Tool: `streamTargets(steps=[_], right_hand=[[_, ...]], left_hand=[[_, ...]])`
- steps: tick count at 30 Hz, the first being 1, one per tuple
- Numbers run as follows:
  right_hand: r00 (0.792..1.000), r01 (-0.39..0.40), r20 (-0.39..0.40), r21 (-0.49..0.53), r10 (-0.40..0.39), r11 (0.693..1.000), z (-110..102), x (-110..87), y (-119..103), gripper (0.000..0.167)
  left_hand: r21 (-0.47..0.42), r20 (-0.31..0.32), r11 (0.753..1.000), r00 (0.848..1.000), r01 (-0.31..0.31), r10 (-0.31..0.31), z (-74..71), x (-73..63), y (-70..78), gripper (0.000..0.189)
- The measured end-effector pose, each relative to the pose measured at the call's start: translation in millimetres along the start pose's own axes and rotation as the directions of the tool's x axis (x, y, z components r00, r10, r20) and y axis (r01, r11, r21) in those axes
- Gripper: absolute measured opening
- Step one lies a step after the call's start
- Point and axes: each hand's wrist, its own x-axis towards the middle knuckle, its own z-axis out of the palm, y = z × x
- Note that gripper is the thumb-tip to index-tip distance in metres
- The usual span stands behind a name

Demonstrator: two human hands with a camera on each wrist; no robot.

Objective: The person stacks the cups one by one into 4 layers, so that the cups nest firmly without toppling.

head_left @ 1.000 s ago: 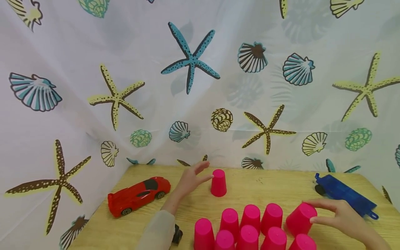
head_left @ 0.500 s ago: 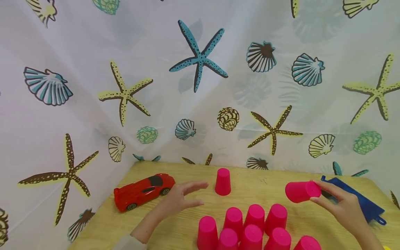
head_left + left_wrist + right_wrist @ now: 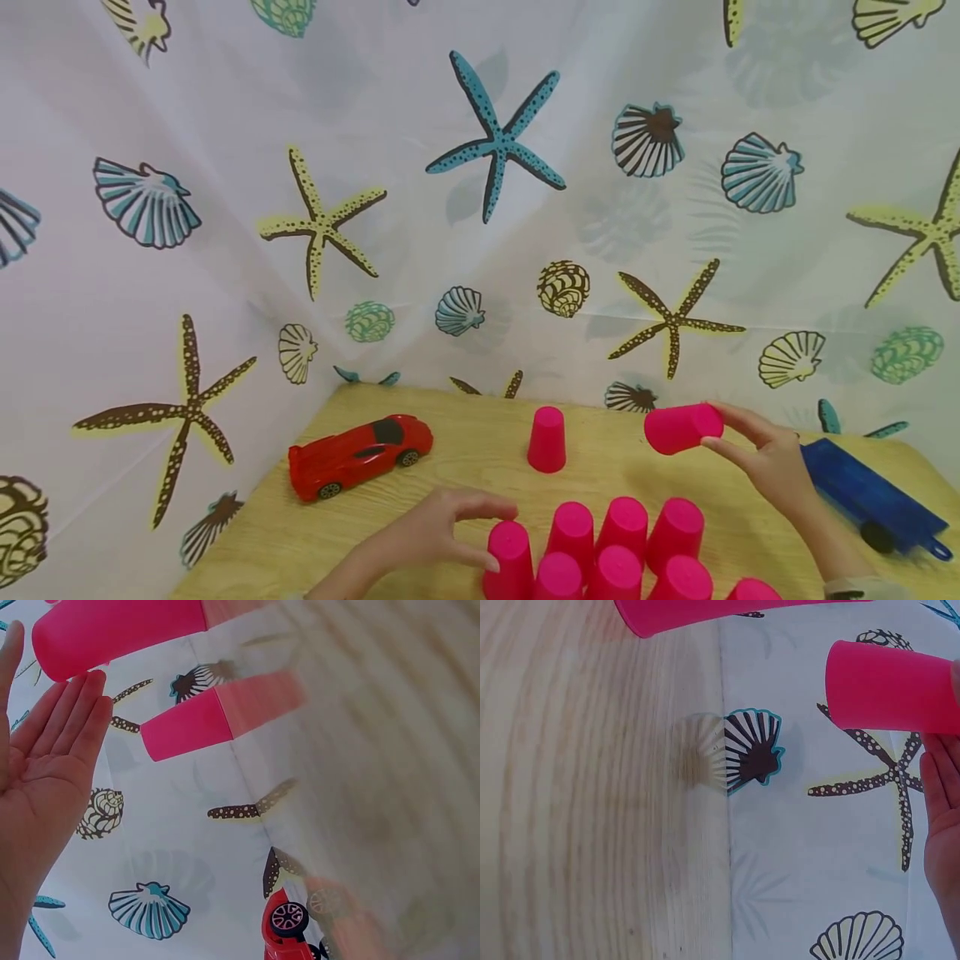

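My right hand (image 3: 776, 468) pinches a pink cup (image 3: 678, 429) near its base, tipped on its side above the table. In the right wrist view this held cup (image 3: 889, 688) has fingers along its lower edge. My left hand (image 3: 437, 530) is at the upside-down pink cup (image 3: 510, 554) on the left end of a group. Its thumb overlaps that cup's near side, and the fingers reach behind its top. Straight fingers (image 3: 71, 720) meet the cup's wall in the left wrist view. Another upside-down pink cup (image 3: 547, 442) stands alone farther back.
Several more upside-down pink cups (image 3: 624, 525) stand close together at the front. A red toy car (image 3: 363, 454) is at the back left of the wooden table (image 3: 465, 450). A blue toy trailer (image 3: 870, 492) lies at right, beyond my right forearm. A printed curtain (image 3: 420, 250) hangs behind.
My right hand has lifted a cup from the group, tipped it sideways and carried it back and left. My left hand has moved from beside the lone cup to the group's left-end cup.
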Motion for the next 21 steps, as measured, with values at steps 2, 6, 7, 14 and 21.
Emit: streamTargets(steps=[2, 6, 7, 14, 21], right_hand=[[1.000, -0.003, 0.031, 0.032, 0.002, 0.999, 7.5, 4.8, 0.3, 0.050], [0.996, -0.012, 0.084, 0.019, 0.010, 1.000, 20.3, 13.3, -0.3, 0.050], [0.995, -0.018, 0.098, 0.018, 0.016, 1.000, 23.0, 14.8, -0.3, 0.050], [0.980, -0.006, 0.199, 0.028, 0.000, 1.000, 44.9, 26.8, 1.7, 0.048], [0.962, 0.020, 0.272, 0.022, -0.025, 1.000, 66.7, 38.0, 6.5, 0.049]], left_hand=[[0.014, 0.007, 1.000, 1.000, 0.010, -0.010, 0.6, -1.3, 1.4, 0.053], [0.051, 0.006, 0.999, 1.000, 0.008, -0.008, 2.2, -2.3, 3.3, 0.051], [0.058, 0.005, 0.998, 1.000, 0.006, -0.006, 2.9, -1.8, 3.4, 0.051], [0.111, -0.013, 0.993, 0.999, -0.028, 0.029, 5.9, 0.4, 4.1, 0.045], [0.080, -0.017, 0.997, 1.000, -0.007, 0.009, 5.2, 1.6, 2.8, 0.044]])
